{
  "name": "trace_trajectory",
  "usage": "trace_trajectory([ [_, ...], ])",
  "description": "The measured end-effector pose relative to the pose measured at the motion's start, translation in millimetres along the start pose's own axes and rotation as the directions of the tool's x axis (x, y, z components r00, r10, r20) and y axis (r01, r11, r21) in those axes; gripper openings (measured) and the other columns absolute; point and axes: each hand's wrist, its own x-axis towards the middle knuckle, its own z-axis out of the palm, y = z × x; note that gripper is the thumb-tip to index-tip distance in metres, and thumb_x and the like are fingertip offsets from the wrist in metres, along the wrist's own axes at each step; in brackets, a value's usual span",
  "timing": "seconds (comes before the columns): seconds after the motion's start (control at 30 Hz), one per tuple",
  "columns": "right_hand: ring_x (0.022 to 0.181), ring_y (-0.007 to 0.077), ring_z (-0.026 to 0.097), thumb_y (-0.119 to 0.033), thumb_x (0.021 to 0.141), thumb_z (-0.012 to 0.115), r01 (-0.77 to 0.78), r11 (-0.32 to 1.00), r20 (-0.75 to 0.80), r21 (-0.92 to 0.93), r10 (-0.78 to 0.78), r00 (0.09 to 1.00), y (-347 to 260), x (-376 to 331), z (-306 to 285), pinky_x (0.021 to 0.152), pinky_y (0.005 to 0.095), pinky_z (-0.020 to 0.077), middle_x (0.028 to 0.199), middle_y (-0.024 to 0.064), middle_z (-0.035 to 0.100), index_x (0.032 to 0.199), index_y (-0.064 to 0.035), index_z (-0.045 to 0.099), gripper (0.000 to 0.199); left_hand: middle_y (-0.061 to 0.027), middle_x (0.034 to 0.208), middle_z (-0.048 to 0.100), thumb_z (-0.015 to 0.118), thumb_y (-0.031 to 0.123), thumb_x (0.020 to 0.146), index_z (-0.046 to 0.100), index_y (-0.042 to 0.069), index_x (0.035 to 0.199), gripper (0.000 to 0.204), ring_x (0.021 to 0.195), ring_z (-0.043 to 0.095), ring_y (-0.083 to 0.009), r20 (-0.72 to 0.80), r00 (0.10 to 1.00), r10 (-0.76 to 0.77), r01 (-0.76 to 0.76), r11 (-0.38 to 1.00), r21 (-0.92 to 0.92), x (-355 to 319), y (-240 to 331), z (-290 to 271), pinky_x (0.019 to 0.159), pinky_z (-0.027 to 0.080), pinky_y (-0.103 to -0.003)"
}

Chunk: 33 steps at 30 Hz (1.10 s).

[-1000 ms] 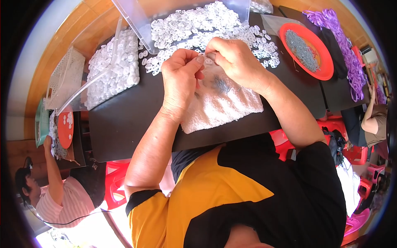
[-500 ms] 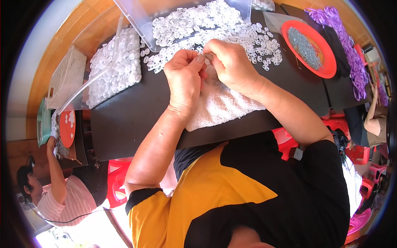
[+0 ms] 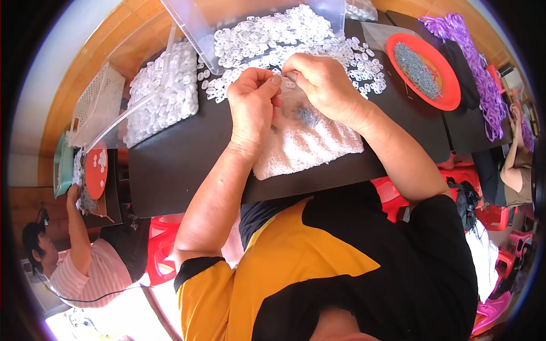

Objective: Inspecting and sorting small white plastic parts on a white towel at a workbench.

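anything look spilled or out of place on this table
Loose white pieces lie scattered on the dark table outside the clear bin, which looks like a spill but may be deliberate. The white cloth also has a dark grey patch; stain or small parts, I can't tell.

Matt, rough terry cloth [image 3: 310, 152] on a smooth, dull-sheened bench [image 3: 182, 175]; at twelve o'clock, a smooth, clear plastic bin [image 3: 199, 24] and white plastic pieces [image 3: 276, 33]; at two, glossy plastic plate [image 3: 450, 101], metallic-looking pins [image 3: 417, 68].

White pieces [image 3: 273, 42], orange-red plate [image 3: 451, 94]
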Motion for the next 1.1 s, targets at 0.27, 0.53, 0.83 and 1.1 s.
trace_trajectory([
  [0.27,0.081,0.0349,0.067,0.005,0.083,0.053,-0.072,0.997,0.036,-0.021,0.073,0.997,1.6,-4.1,6.6,0.068,0.0402,0.0519,0.085,0.0179,0.067,0.094,-0.0006,0.057,0.013,-0.0016,0.069,0.058,0.063,0.006,0.089,0.061,-0.001,0.087,0.008,0.055,0.051,-0.0072,0.002,1.000,-0.002,0.002,1.000,0.018,-0.3,-4.7,0.9,0.047,0.040,-0.023],
  [0.53,0.077,0.0366,0.066,0.005,0.082,0.053,-0.112,0.993,0.056,0.034,0.110,0.992,5.7,-7.9,14.6,0.065,0.0408,0.0516,0.082,0.0193,0.066,0.091,0.0000,0.057,0.011,-0.0018,0.067,0.059,0.062,0.006,0.089,0.061,-0.002,0.085,0.009,0.055,0.051,-0.0073,-0.013,1.000,-0.005,0.007,0.988,0.155,0.9,-9.3,1.6,0.050,0.042,-0.024],
  [0.83,0.069,0.0360,0.064,0.005,0.079,0.054,-0.046,0.996,-0.003,0.071,0.046,0.999,6.7,-9.1,16.6,0.059,0.0413,0.0488,0.073,0.0178,0.063,0.088,-0.0008,0.058,0.011,-0.0012,0.067,0.058,0.062,0.004,0.089,0.061,-0.002,0.084,0.008,0.056,0.051,-0.0073,-0.007,0.998,-0.055,0.056,0.991,0.120,1.7,-8.6,3.8,0.051,0.043,-0.023],
  [1.1,0.062,0.0268,0.063,0.005,0.082,0.054,-0.093,0.988,0.007,0.122,0.093,0.996,7.4,-10.3,18.2,0.056,0.0349,0.0472,0.070,0.0161,0.062,0.090,0.0000,0.059,0.010,-0.0020,0.065,0.059,0.062,0.008,0.092,0.062,0.000,0.087,0.010,0.052,0.050,-0.0064,0.008,0.998,-0.069,0.068,0.994,0.085,2.7,-10.2,0.9,0.043,0.035,-0.020],
])
